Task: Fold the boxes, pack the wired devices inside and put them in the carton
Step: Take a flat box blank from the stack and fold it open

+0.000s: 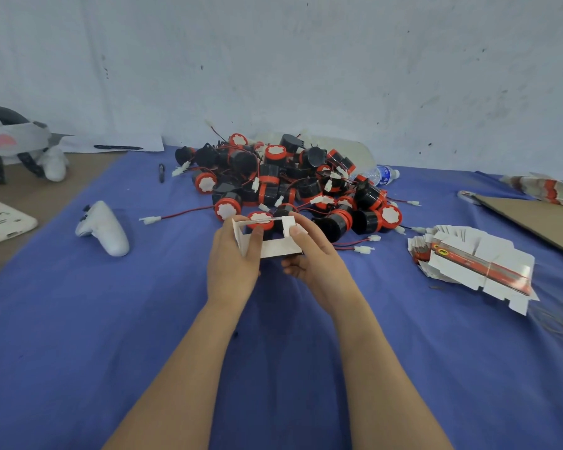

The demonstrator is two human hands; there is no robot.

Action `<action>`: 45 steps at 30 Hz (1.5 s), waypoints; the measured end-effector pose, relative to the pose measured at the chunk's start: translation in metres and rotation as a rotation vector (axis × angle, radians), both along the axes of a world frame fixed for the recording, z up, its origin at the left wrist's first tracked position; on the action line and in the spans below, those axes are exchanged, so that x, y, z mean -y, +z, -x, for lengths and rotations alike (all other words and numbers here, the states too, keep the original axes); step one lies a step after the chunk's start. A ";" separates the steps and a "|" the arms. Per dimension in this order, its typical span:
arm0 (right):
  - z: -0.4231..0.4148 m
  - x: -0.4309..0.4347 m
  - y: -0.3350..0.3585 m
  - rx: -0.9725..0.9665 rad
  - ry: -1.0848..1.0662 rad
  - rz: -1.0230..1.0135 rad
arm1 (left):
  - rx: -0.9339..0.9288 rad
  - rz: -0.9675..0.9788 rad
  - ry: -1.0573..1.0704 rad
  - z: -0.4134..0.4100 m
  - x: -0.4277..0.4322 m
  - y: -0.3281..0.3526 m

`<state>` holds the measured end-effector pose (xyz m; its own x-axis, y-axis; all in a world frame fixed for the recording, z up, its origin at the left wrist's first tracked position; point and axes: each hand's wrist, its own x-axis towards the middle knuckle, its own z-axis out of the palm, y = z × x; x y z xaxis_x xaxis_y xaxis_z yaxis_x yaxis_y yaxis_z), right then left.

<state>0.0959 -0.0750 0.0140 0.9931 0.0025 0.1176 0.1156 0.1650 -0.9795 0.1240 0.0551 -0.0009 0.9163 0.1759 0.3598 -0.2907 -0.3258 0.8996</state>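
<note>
Left fingers: the thumb lies up the left wall of the box; the rest wrap behind it, gripping.
Right fingers: the thumb tip presses a small flap at the box's upper right corner; the others curl under its lower edge.
Box: small, with its plain white inside facing the camera, half erected and open, so a red-capped device shows through the frame.
Box position: held between both hands, off the counter, just in front of the pile.
Left hand: back towards the camera, bare forearm coming in from the lower edge.
Right hand: tilted inward, its forearm converging with the left.
Wired devices: a heap of black cylinders with red rings, white caps and red-black leads ending in white plugs, just beyond the box.
Flat box blanks: a white-and-red stack, near on the right.
Counter: covered with blue cloth.
Brown cardboard: at the right edge, beyond the blanks.
Water bottle: lying behind the heap.
White controller: left of the hands, well apart.
Pen: beyond the controller.
</note>
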 end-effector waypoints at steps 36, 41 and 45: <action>-0.012 0.004 -0.019 0.027 -0.410 0.300 | 0.053 -0.167 -0.274 0.002 0.005 -0.013; -0.009 0.002 -0.016 0.058 -0.370 0.305 | 0.029 -0.137 -0.210 0.004 0.005 -0.014; -0.007 0.000 -0.013 0.054 -0.233 0.284 | 0.042 -0.208 -0.041 0.002 0.005 -0.014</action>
<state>0.1030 -0.0746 0.0008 0.9631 -0.1832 0.1970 0.1707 -0.1495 -0.9739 0.1220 0.0506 -0.0150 0.9044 0.0571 0.4228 -0.3435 -0.4903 0.8010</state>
